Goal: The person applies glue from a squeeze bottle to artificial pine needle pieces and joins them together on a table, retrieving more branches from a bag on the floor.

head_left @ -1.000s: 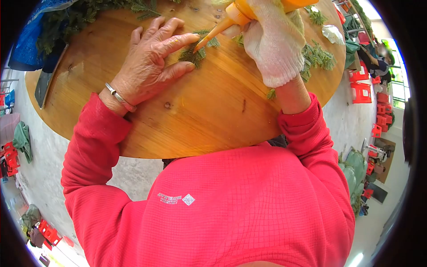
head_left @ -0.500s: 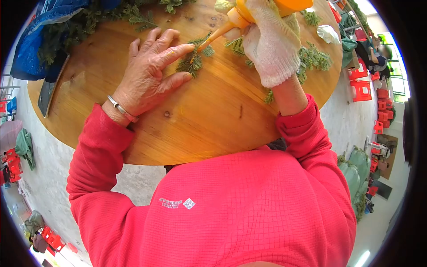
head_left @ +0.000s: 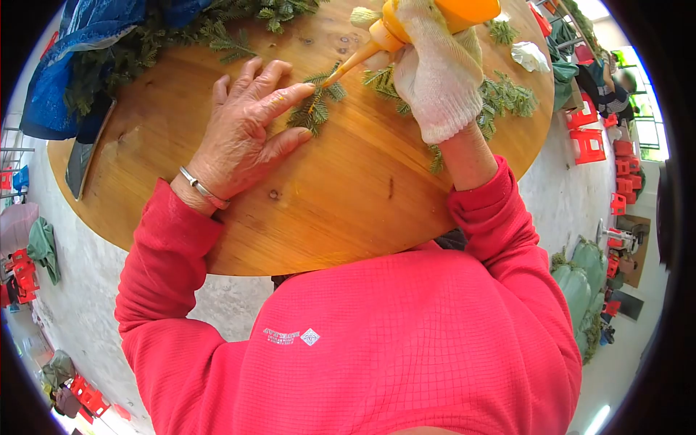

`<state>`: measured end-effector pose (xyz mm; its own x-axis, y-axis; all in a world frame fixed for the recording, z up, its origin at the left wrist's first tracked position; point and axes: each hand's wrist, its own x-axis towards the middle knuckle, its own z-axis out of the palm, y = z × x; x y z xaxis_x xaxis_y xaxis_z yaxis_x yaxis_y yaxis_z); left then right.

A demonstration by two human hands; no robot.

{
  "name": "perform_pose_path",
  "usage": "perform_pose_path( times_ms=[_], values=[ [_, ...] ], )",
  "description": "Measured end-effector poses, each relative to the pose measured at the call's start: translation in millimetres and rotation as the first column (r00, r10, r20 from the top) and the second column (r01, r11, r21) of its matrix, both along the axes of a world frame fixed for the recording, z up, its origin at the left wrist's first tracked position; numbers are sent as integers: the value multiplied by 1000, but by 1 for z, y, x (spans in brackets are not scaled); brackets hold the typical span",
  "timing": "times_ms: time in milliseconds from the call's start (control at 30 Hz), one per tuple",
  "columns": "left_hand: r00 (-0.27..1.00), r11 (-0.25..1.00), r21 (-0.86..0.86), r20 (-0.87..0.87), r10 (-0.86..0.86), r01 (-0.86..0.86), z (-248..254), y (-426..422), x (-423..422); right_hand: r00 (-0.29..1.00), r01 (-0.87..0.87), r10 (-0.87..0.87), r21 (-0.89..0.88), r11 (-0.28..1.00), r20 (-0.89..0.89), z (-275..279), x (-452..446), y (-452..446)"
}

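Orange bottle (head_left: 470, 11) sits gripped in the gloved right hand (head_left: 441, 81), nozzle (head_left: 357, 61) at a sprig (head_left: 316, 110) the spread left hand (head_left: 246, 122) touches. Over-squeezing could smear the left index fingertip (head_left: 306, 90).

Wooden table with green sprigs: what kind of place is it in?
Maybe a craft workshop: green sprigs lie on the wooden table, the gloved right hand holds an orange squeeze bottle, and red stools stand beyond.

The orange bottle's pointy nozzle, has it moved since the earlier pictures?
Yes. Judged against the round knot in the tabletop, the nozzle has moved a little farther up the picture, along the green sprig.
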<state>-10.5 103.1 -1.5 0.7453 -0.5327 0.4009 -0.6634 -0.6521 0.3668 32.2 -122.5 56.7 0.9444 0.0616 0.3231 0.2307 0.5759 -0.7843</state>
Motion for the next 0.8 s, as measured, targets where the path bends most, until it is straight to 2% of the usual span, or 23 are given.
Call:
perform_pose_path(
  times_ms=[100,300,400,500,600,700,800],
  values=[
    [1000,1000,8,0,-2,2,1,0,-1,995,101,-102,-45,994,-16,13,-7,6],
    [1000,1000,17,2,-4,4,2,-1,-1,995,7,-12,44,999,103,-2,10,-3],
    [1000,999,38,-30,-11,12,8,-2,-3,996,77,-77,-14,997,33,6,2,1],
    [999,999,45,-52,-16,18,10,-2,-4,999,32,-31,-13,999,26,10,-3,-2],
    [1000,1000,20,-20,-16,17,6,-2,-2,993,115,-117,-67,991,-24,5,2,-5],
    [1000,1000,14,-4,-17,17,4,-2,-1,997,73,-71,-44,996,42,3,8,-8],
    [1000,999,37,-7,-10,10,5,-2,-3,994,108,-108,20,994,10,14,4,-4]
  ],
)
